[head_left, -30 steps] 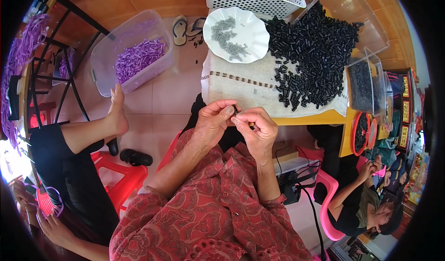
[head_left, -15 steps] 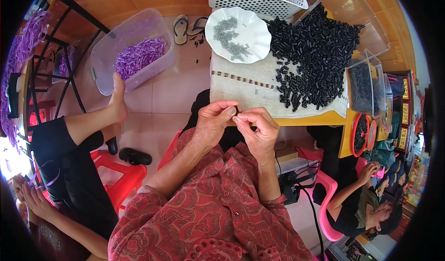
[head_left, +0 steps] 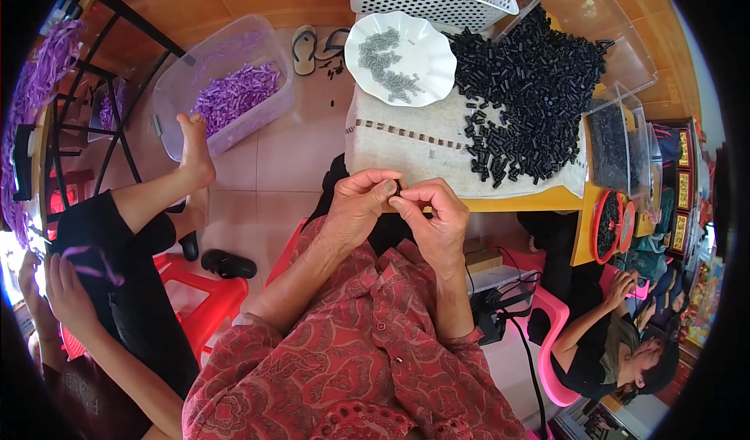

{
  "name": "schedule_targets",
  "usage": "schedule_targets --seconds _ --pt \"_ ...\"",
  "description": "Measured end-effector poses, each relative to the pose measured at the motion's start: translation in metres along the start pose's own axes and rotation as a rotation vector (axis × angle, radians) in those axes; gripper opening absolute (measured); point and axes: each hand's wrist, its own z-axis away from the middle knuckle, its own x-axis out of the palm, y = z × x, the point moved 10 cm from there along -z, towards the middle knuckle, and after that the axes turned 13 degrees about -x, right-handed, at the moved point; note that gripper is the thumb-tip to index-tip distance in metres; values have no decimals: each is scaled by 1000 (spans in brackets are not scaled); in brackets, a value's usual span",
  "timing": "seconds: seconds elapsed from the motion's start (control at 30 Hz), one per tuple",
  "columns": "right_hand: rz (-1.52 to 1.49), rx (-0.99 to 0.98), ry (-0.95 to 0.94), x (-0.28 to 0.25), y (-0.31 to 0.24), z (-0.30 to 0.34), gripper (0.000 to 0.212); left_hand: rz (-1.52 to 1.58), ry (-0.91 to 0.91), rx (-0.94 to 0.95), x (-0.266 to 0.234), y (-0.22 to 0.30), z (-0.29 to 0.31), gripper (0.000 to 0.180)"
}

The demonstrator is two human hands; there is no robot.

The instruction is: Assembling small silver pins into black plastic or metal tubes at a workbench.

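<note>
Just beyond the table's near edge, my hands meet fingertip to fingertip. My left hand (head_left: 353, 210) pinches a small black cylindrical piece (head_left: 398, 187) between thumb and forefinger. Thumb and forefinger of my right hand (head_left: 439, 225) are pinched together at its lower end; whether they grip the piece itself or something tiny is hidden. Ahead lies a big heap of similar black pieces (head_left: 531, 89) on a pale cloth (head_left: 398, 159). To its left, a white scalloped plate (head_left: 439, 64) carries many small clear-grey slivers (head_left: 381, 59).
A white perforated basket (head_left: 430, 3) of black pieces stands at the back. Clear bins (head_left: 613, 147) and a red round tray (head_left: 605, 229) sit at the right. At left are a tub (head_left: 242, 131) of purple pieces and a seated person's leg (head_left: 148, 202). Another person (head_left: 617, 346) sits at right.
My hands stay almost in place, with only slight fingertip movement around the black piece. At left, the other person's hands have risen, and a purple strip near them is blurred.
</note>
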Motion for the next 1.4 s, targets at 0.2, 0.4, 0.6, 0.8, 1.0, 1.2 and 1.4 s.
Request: schedule_targets --seconds 0.2,0.4,0.6,0.8,1.0,1.2,1.4 --pt "48 -34 -3 -1 -8 -2 21 59 -36 -37 2 -3 0 19" --pt "88 -101 5 -4 -14 -5 31 74 -107 -39 8 -3 -1 22" --pt "148 -241 -49 -1 -28 -14 41 87 -139 -49 14 1 0 31" --pt "121 -231 -87 3 -24 -10 41 53 -135 -94 13 -2 0 37" --pt "147 -237 -33 -8 -22 -9 41 -26 -220 -103 22 -3 0 48" --pt "140 -259 -20 -11 -26 -9 40 -350 -199 -72 20 2 5 56" --pt "139 -253 -27 -11 -29 -8 38 -373 -182 -56 18 2 6 54"
